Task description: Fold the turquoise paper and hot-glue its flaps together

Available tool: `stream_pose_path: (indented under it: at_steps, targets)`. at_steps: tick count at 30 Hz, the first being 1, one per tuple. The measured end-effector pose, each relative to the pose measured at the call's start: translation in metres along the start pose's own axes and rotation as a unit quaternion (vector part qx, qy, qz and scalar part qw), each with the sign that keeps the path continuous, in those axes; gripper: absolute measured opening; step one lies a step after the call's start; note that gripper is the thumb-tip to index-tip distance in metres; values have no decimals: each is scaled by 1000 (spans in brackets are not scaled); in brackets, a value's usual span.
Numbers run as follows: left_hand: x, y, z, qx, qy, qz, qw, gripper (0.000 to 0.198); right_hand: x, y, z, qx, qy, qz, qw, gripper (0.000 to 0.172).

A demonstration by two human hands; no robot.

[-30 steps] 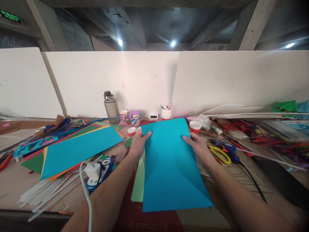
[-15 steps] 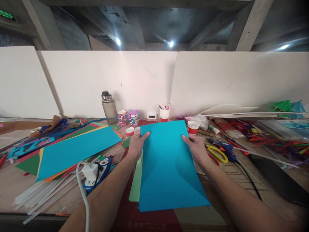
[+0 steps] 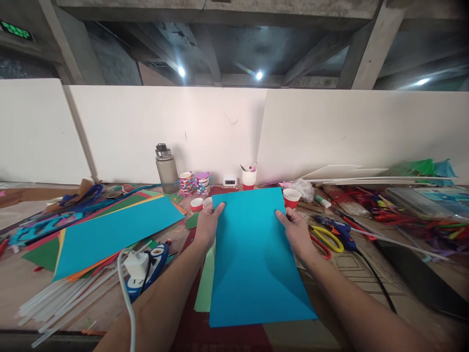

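Note:
A sheet of blue paper (image 3: 252, 259) lies lengthwise in front of me on the worktable, over a pale green sheet (image 3: 205, 288). My left hand (image 3: 207, 222) grips the sheet's far left edge, thumb on top. My right hand (image 3: 297, 230) grips its far right edge the same way. Both hands are closed on the paper near its far corners.
A stack of coloured paper (image 3: 113, 230) lies at left, with clear glue sticks (image 3: 62, 298) and a white plug (image 3: 136, 265) in front. A water bottle (image 3: 166, 168), red cups (image 3: 292, 197), yellow scissors (image 3: 328, 237) and a blue glue gun (image 3: 340, 230) stand around.
The blue sheet and both hands have stayed almost in place; the view shifted slightly, and the sheet's near end moved a little left.

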State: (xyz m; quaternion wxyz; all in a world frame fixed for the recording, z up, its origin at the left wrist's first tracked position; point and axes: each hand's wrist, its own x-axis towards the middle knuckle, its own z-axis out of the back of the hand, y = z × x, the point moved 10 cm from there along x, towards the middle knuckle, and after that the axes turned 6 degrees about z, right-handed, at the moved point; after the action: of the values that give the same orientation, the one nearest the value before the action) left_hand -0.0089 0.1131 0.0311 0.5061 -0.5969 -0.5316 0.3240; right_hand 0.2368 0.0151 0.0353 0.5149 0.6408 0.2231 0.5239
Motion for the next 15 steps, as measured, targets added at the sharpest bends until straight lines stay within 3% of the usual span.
stream_pose_path:
  at_steps: [6, 15]
  targets:
    - [-1, -8, 3, 28, -13, -48, 998, 37, -1, 5, 0, 1, -3, 14, 1000, 38]
    - [0, -6, 3, 13, -6, -42, 999, 38, -1, 8, 2, -3, -17, 19, 1000, 42]
